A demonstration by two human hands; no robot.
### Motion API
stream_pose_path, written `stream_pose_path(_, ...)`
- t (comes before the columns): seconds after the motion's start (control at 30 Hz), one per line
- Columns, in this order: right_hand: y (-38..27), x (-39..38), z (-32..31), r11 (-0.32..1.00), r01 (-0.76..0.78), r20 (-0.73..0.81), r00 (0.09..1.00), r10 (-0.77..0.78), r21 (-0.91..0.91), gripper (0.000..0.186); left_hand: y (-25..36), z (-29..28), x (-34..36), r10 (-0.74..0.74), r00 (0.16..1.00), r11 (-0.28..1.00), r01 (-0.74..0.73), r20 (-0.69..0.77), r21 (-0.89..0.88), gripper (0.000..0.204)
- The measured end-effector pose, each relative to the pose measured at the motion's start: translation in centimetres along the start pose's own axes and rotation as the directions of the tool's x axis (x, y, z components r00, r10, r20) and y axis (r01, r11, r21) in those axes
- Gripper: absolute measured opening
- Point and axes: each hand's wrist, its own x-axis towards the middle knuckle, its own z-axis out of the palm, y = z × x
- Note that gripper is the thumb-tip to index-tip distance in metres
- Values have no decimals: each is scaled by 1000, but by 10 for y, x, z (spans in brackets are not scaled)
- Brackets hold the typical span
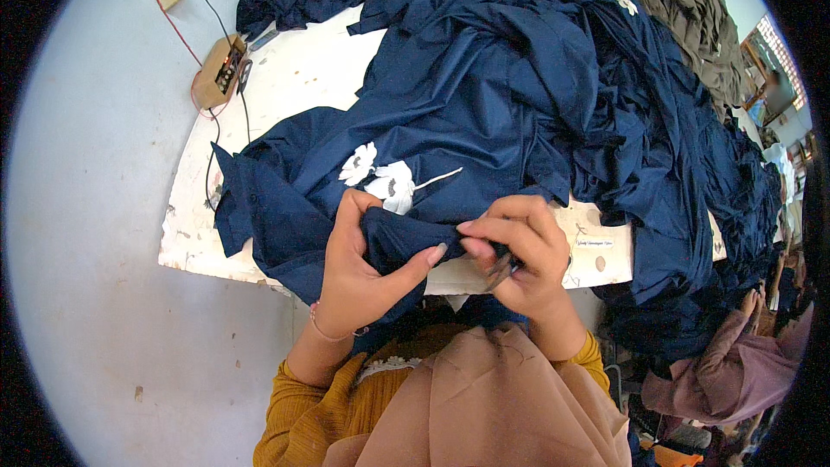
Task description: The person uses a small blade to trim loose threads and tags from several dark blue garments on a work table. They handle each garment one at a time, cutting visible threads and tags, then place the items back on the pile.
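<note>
A navy blue garment is stretched between my two hands at the table's near edge. My left hand grips a fold of it, the thumb lying along the near side and the fingers behind the cloth. With thumb and forefinger, my right hand pinches the edge of the same fold. A small dark metal tool, perhaps thread snips, is tucked in the right palm, mostly hidden by the fingers. Just beyond my left hand, white flower appliqués with a thin white stem show on the garment.
More navy cloth is heaped over the white table. Brown cloth lies piled at the far right. A wooden socket box with cables sits at the table's left edge. Another person's sleeve appears at lower right.
</note>
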Motion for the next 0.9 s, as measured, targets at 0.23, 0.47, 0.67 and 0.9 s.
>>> stream_pose_path(0.23, 7, -6, 6, 995, 45, 65, 997, -51, 86, 21, -4, 2, -2, 13, 1000, 1000, -13, 10, 0, 53)
stream_pose_path(0.47, 13, 6, -10, 914, -46, 120, 993, -3, 403, 18, -3, -1, -2, 47, 999, 995, -47, -3, 90, 54)
stream_pose_path(0.67, 16, -4, -2, 965, -51, 161, 987, 10, 257, 16, -1, -9, 2, 441, 886, 857, -464, 145, 225, 32)
stream_pose_path(0.9, 24, -11, 5, 962, 272, -55, 961, -271, 13, 16, -17, -17, 12, 693, 689, 697, -716, 211, 47, 34)
